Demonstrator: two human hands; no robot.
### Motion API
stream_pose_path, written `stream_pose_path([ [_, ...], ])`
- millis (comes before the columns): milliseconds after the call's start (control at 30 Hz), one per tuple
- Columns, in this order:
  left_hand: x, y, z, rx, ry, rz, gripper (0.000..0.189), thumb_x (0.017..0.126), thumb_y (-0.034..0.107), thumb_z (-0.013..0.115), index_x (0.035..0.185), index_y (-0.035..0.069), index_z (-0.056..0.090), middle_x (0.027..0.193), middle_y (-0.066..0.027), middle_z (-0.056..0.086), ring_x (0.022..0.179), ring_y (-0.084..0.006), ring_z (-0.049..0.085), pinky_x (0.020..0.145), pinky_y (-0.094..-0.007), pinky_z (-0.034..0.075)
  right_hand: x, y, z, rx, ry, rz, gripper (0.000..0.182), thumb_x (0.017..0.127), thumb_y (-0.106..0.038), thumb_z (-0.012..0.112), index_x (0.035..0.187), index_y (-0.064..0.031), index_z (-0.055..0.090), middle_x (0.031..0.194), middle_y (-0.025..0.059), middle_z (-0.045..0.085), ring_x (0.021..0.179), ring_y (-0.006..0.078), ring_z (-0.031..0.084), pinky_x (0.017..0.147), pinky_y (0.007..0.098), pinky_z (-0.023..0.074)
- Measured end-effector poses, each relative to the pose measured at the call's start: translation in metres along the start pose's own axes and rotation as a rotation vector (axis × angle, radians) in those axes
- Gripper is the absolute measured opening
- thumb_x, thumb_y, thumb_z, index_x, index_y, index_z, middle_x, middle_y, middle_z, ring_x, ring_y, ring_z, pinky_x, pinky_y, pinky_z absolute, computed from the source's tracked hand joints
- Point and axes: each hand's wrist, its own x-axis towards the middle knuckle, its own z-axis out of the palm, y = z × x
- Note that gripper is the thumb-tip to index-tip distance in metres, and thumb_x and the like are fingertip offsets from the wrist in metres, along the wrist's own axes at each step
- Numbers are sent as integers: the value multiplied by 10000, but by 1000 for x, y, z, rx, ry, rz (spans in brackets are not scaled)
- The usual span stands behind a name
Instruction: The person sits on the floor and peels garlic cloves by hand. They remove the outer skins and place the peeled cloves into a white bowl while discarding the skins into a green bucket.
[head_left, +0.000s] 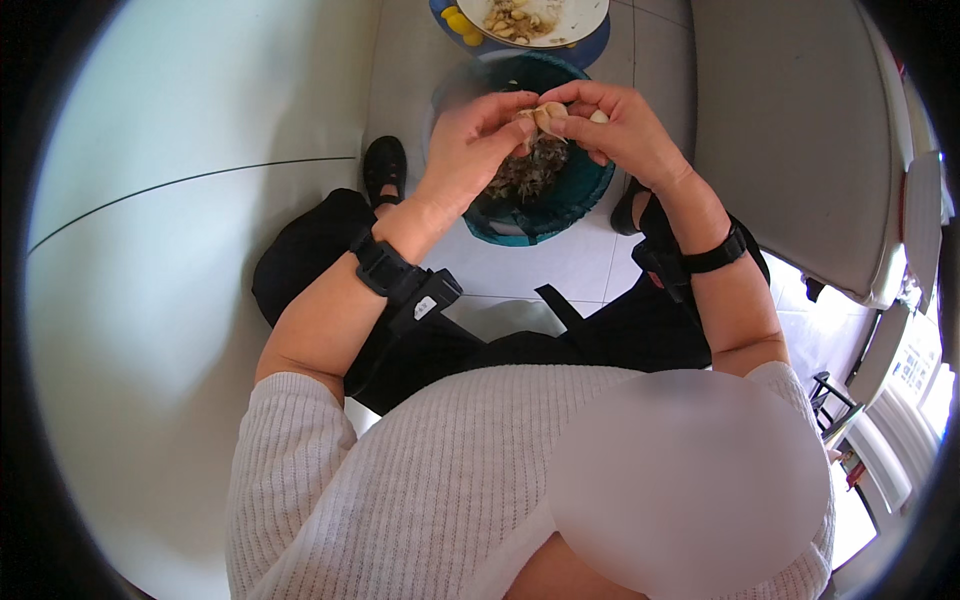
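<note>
Garlic cloves in their pale, papery skin (550, 115) sit between my two hands, above a bin. My left hand (469, 142) pinches the left side of this garlic with thumb and fingertips. From the other side, my right hand (630, 127) grips it between thumb and index finger. A smooth whitish clove (598, 117) also shows among the right fingers. Under both hands stands a round bin with a dark teal liner (577, 199), and a heap of dry garlic skins (529, 172) lies inside it. My hands cover part of the bin's opening.
Beyond the bin, a white bowl (585, 19) holds garlic cloves and brownish skins (517, 22). It rests on a blue stool (596, 49) with yellow decoration. A pale smooth panel (187, 262) rises at left; a grey upholstered piece of furniture (787, 150) stands at right.
</note>
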Motion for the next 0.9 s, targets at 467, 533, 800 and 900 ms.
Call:
stream_pose_path([
  [467, 1, 5, 2, -212, -89, -138, 285, 877, 196, 610, 1112, 45, 555, 925, -28, 629, 821, -98, 601, 722, -211, 488, -2, -1, 8, 73, -90, -32, 283, 834, -236, 652, 1046, -68, 568, 713, 3, 633, 511, 33, 474, 446, 172, 348],
  [533, 0, 5, 1, -204, -90, -129, 319, 861, 210, 634, 1124, 44, 562, 933, -26, 636, 810, -91, 600, 719, -204, 486, -2, 1, 8, 141, -125, -25, 283, 830, -223, 658, 1045, -65, 562, 715, 9, 636, 507, 31, 475, 442, 164, 346],
  [800, -2, 10, 0, -105, -171, 6, 413, 863, 192, 630, 1231, 40, 523, 966, -33, 630, 789, -82, 571, 714, -204, 479, -4, -3, -6, 400, -285, 78, 280, 868, -201, 617, 1096, -48, 561, 729, 26, 628, 492, 21, 448, 427, 124, 321],
  [900, -2, 12, -1, -87, -214, 19, 402, 882, 180, 598, 1247, 38, 508, 973, -36, 622, 798, -85, 556, 704, -210, 472, -3, -1, -13, 414, -325, 102, 293, 896, -233, 579, 1129, -57, 565, 735, 27, 624, 488, 16, 428, 423, 124, 316],
])
